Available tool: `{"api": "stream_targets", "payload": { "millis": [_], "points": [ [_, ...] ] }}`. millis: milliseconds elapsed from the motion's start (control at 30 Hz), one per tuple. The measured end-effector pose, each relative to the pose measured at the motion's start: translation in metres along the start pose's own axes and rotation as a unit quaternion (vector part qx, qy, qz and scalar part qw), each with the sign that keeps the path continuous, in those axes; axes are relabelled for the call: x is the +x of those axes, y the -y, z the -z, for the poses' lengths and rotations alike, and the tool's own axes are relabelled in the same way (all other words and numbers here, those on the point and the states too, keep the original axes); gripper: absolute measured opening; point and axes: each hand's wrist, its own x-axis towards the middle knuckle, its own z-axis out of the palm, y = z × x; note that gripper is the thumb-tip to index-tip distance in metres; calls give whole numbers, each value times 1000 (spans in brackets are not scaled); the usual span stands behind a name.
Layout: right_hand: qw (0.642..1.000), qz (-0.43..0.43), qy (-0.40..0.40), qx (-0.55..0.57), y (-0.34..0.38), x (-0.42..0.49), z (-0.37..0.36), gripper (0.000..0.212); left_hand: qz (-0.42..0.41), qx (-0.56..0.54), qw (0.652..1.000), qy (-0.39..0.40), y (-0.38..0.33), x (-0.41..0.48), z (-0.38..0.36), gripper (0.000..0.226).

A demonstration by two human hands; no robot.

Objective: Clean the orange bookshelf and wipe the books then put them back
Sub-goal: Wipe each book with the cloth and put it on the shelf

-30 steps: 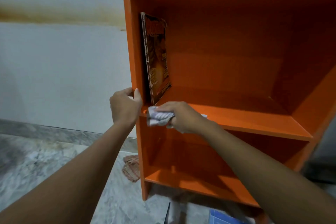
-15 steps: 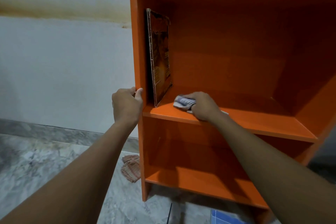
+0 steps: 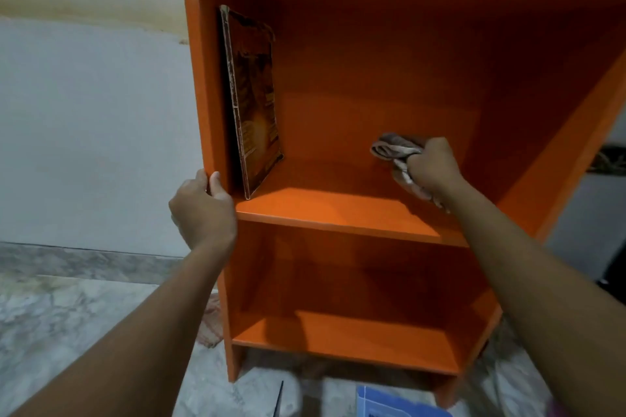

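The orange bookshelf fills the middle and right of the view. One worn book stands upright on the middle shelf, leaning against the left side panel. My left hand grips the front edge of that left panel at shelf height. My right hand is deep inside the middle compartment, closed on a crumpled grey-white cloth that presses against the back of the shelf, to the right of the book.
A white wall and marble floor lie to the left. A pinkish rag sits on the floor beside the shelf's left foot. A blue book and a thin dark object lie on the floor below.
My right hand has carried the cloth from the front left of the middle shelf, near the book, to the back right of the compartment. My left hand has kept its grip on the panel.
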Motion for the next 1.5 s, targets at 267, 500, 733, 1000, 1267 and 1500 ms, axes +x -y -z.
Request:
{"api": "stream_targets", "payload": {
  "millis": [267, 500, 733, 1000, 1267, 1500],
  "points": [
    [947, -67, 65, -307, -78, 84, 4, 41, -29, 10, 1000, 0, 5, 1, -2, 31],
    [920, 96, 211, -317, -39, 42, -71, 38, -32, 20, 999, 0, 6, 0, -3, 31],
    [881, 255, 353, -183, -15, -85, -93, 54, -2, -13, 1000, 5, 0, -2, 0, 33],
    [955, 126, 263, -61, -80, -162, -52, 49, 52, -23, 995, 78, 3, -50, 10, 48],
    [966, -192, 153, 78, -193, -231, -3, 45, -67, -86, 969, 223, 16, -173, 2, 28],
    [970, -234, 48, 44, -285, -312, -3, 56, 126, 129, 792, 584, 105, -316, 0, 60]
  ]
}}
